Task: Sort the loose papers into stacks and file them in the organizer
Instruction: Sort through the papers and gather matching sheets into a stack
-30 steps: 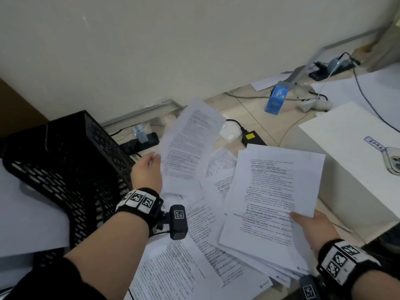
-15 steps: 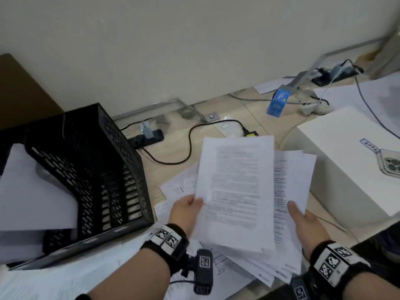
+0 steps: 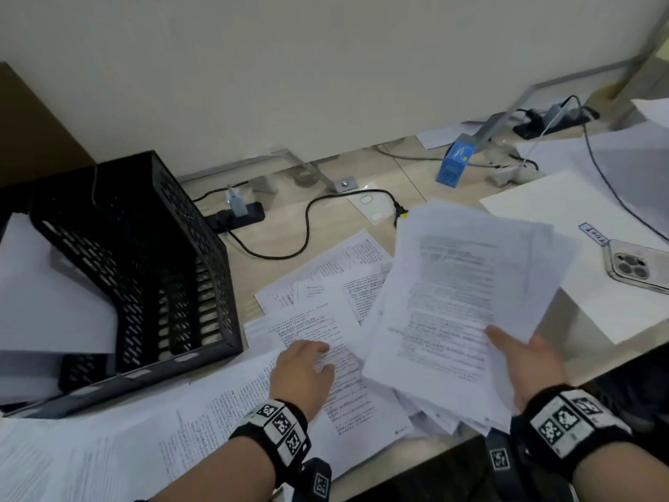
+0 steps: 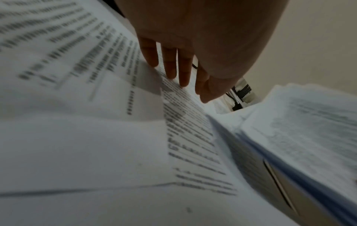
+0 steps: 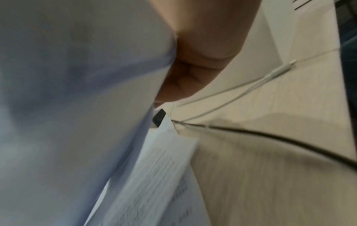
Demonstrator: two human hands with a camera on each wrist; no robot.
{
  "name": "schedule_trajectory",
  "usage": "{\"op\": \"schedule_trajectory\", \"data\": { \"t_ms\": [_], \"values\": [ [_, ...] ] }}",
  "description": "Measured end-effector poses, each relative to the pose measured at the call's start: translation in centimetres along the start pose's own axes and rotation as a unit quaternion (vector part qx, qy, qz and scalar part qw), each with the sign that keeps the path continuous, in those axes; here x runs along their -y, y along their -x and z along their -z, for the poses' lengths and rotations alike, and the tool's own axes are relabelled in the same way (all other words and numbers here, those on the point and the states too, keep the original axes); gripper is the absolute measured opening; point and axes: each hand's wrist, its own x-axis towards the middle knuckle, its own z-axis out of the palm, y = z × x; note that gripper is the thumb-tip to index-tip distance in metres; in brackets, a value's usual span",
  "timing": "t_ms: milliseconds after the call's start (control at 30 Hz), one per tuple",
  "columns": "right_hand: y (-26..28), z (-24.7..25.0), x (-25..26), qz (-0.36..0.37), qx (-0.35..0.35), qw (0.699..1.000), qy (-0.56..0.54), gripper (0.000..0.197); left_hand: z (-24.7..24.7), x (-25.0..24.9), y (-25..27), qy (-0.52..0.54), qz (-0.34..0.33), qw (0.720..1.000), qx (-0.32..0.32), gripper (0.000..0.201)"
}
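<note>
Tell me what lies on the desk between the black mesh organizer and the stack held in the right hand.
Loose printed sheets, overlapping on the desk, fill the stretch between the organizer and the held stack. The left hand rests on them with straight fingers. The head view shows it.

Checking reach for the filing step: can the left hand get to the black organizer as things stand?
Probably yes. The left hand rests open on loose papers beside the black organizer, holding nothing, and nothing stands between them.

Bare surface [image 3: 286, 226] open at 12 o'clock, crossed by a black cable [image 3: 307, 226]; black organizer [image 3: 152, 255] blocks 9 o'clock, white box [image 3: 593, 284] with phone [image 3: 637, 266] blocks 3 o'clock, loose papers [image 3: 325, 284] cover centre.
</note>
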Motion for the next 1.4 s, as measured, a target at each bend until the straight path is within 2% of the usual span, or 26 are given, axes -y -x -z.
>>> {"op": "schedule_trajectory", "data": {
  "t_ms": [67, 200, 300, 467, 567, 633, 700, 800, 867, 933, 1033, 1100, 1167, 1233, 1300, 1400],
  "values": [
    [-0.7, 0.7, 0.9, 0.021, -0.019, 1.0, -0.012, 0.018, 0.2, 0.6, 0.5, -0.057, 0.01, 0.998, 0.009, 0.053],
    [-0.8, 1.2, 2.5, 0.053, -0.026, 0.998, 0.006, 0.005, -0.3, 0.7, 1.5, -0.119, 0.008, 0.99, 0.074, 0.079],
    [-0.8, 1.1, 2.6, 0.059, -0.019, 0.998, 0.024, 0.013, -0.6, 0.6, 2.0, -0.144, 0.002, 0.985, 0.095, 0.085],
    [-0.9, 1.3, 1.7, 0.06, 0.0, 0.995, 0.079, 0.02, -0.7, -0.8, 3.6, -0.147, -0.048, 0.984, 0.085, 0.077],
    [-1.2, 1.8, 1.4, 0.058, 0.005, 0.994, 0.09, 0.019, -1.3, -2.1, 5.0, -0.133, -0.086, 0.979, 0.129, 0.095],
    [-1.5, 2.1, 1.4, 0.066, -0.004, 0.993, 0.096, 0.012, -2.2, -2.5, 5.6, -0.173, -0.113, 0.964, 0.169, 0.11],
    [-2.0, 2.3, 1.4, 0.071, -0.008, 0.993, 0.096, 0.009, -3.2, -2.5, 6.1, -0.213, -0.126, 0.953, 0.175, 0.104],
    [-2.9, 2.4, 1.1, 0.073, 0.004, 0.991, 0.112, 0.011, -3.5, -2.4, 6.6, -0.2, -0.118, 0.962, 0.143, 0.072],
    [-3.5, 2.6, 0.7, 0.068, 0.014, 0.99, 0.124, 0.01, -3.1, -2.0, 6.5, -0.138, -0.11, 0.979, 0.104, 0.056],
    [-3.9, 2.8, 0.3, 0.056, 0.026, 0.989, 0.137, 0.009, -2.1, -2.0, 6.5, -0.023, -0.068, 0.995, 0.076, 0.05],
    [-4.7, 2.9, -0.9, 0.045, 0.045, 0.988, 0.144, 0.015, -0.7, -2.6, 6.8, 0.122, -0.004, 0.993, -0.003, 0.036],
    [-4.9, 2.7, -1.5, 0.044, 0.065, 0.986, 0.15, 0.018, -0.1, -3.2, 7.0, 0.157, 0.003, 0.987, -0.047, 0.03],
    [-4.8, 2.2, -1.9, 0.035, 0.09, 0.982, 0.164, 0.017, 0.2, -4.0, 7.1, 0.146, -0.03, 0.987, -0.062, 0.035],
    [-4.8, 1.5, -2.6, 0.016, 0.134, 0.974, 0.179, 0.015, 0.3, -5.0, 7.2, 0.101, -0.096, 0.989, -0.047, 0.043],
    [-4.6, 0.7, -3.5, -0.006, 0.182, 0.964, 0.192, 0.022, -0.1, -6.2, 7.2, 0.034, -0.167, 0.985, 0.004, 0.047],
    [-3.7, -0.4, -4.3, -0.024, 0.217, 0.957, 0.193, 0.022, -1.4, -7.2, 7.3, -0.038, -0.21, 0.972, 0.099, 0.048]
  ]
}}
